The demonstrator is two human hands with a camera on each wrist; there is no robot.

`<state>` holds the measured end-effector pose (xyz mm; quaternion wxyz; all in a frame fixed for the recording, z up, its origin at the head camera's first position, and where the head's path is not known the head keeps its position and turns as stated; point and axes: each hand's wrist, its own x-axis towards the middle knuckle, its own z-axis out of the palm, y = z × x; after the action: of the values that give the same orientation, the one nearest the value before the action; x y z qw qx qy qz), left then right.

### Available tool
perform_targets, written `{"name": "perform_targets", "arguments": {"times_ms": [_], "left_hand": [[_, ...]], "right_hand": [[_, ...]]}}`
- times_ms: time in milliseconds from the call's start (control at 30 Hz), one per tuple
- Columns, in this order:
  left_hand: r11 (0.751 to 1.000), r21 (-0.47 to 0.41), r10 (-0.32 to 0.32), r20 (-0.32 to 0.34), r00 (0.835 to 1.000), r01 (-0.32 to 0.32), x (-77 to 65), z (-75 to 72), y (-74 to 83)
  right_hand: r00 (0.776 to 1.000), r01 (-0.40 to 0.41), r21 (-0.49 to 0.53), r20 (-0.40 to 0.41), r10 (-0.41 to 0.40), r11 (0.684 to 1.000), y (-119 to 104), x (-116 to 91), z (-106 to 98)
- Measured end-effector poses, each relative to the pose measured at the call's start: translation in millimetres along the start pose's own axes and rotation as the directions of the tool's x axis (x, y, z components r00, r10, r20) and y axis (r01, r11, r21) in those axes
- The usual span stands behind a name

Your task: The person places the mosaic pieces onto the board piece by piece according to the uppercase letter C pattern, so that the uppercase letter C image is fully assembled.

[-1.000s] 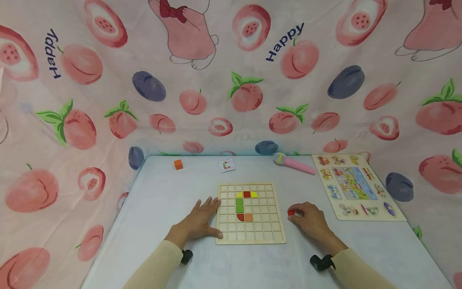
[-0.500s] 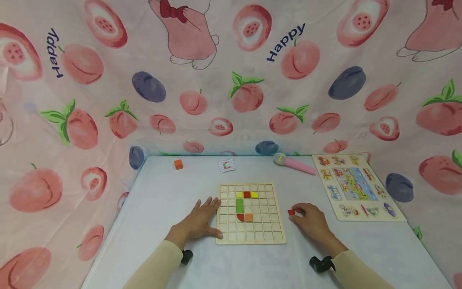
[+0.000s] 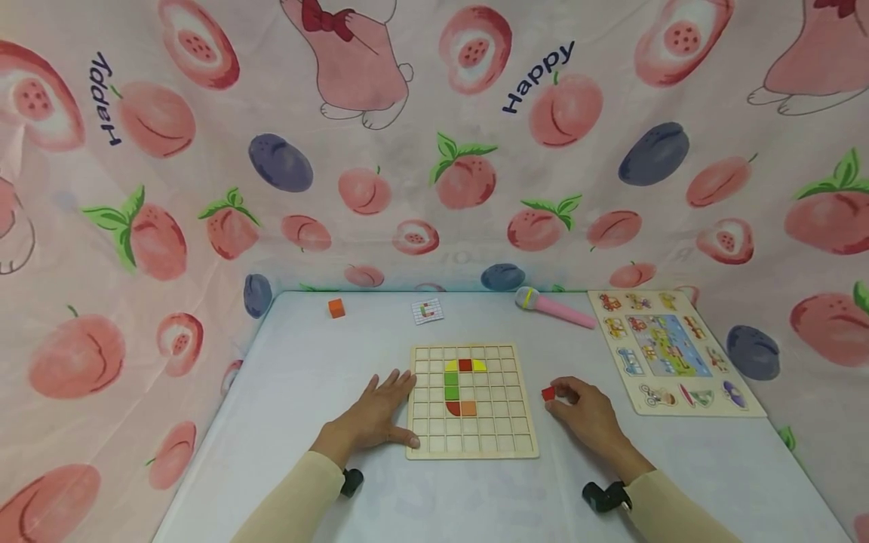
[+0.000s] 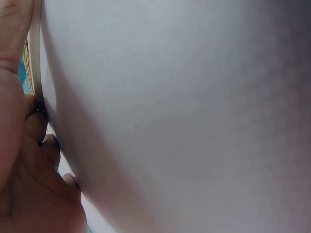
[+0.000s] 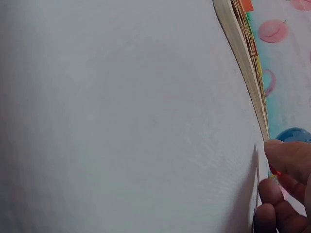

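A square wooden grid board (image 3: 498,422) lies on the white table. Set in its cells are yellow, red, green and orange pieces, among them two green squares (image 3: 451,386) and an orange square (image 3: 468,409), forming a C-like shape. My left hand (image 3: 373,413) rests at the board's left edge with fingers spread, thumb on its lower left corner. To the right of the board, my right hand (image 3: 587,415) pinches a small red block (image 3: 548,394) between thumb and fingertips. In the right wrist view the fingers hide most of that block.
At the back stand an orange cube (image 3: 336,308) and a small pattern card (image 3: 427,311). A pink toy microphone (image 3: 557,308) lies right of them. A picture puzzle board (image 3: 733,409) covers the table's right side. A fruit-print cloth (image 3: 407,196) hangs behind.
My right hand has shifted slightly away from me with the red block, which has turned a little. My left hand and the board have stayed put.
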<state>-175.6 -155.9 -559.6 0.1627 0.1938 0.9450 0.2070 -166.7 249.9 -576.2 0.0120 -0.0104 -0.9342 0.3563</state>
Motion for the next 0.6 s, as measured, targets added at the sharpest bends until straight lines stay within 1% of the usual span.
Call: {"name": "perform_targets", "arguments": {"times_ms": [167, 267, 600], "left_hand": [[1.0, -0.005, 0.003, -0.006, 1.0, -0.003, 0.9, 0.9, -1.2], [1.0, -0.008, 0.008, -0.01, 1.0, -0.008, 0.5, 1.0, -1.6], [1.0, 0.019, 0.016, -0.013, 1.0, -0.016, 1.2, 2.6, -1.9]], "right_hand": [[0.999, 0.005, 0.071, -0.037, -0.003, 0.997, 4, 3, 0], [0.999, 0.004, 0.1, -0.046, 0.0, 0.995, 4, 4, 0], [0.997, 0.008, 0.171, -0.076, 0.005, 0.985, -14, 3, 2]]}}
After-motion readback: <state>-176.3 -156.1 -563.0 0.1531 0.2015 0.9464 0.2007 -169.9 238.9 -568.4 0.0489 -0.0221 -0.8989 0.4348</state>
